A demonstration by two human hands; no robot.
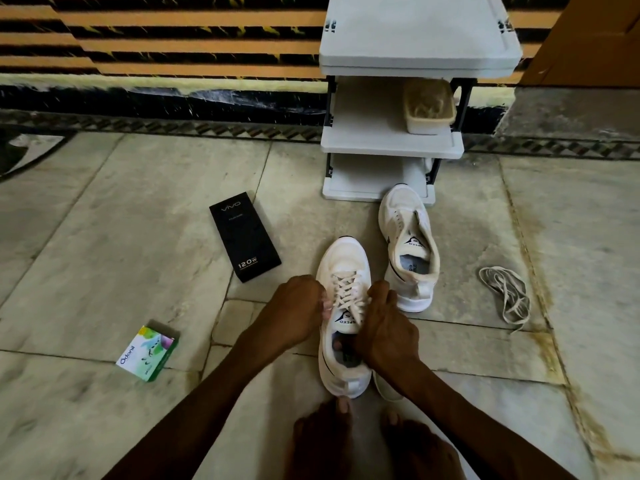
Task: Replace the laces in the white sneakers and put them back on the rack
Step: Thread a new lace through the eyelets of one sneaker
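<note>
Dim, flat indoor light
Edges bow from the wide lens; stripes on the wall (pixel 173 46) smeared, shadows soft

Left grip (pixel 294 310) and right grip (pixel 384 327): bare, with knuckles and tendons marked on the backs. Left forearm (pixel 194 403) and right forearm (pixel 478 420): bare as far as the lower frame edge. Left foot (pixel 322 441) and right foot (pixel 419 448), lower centre of the frame: bare, with short toenails (pixel 344 405).

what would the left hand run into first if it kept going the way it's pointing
The laced white sneaker: the left hand points up and right, and its curled fingers seem to be gripping that shoe's edge.
</note>
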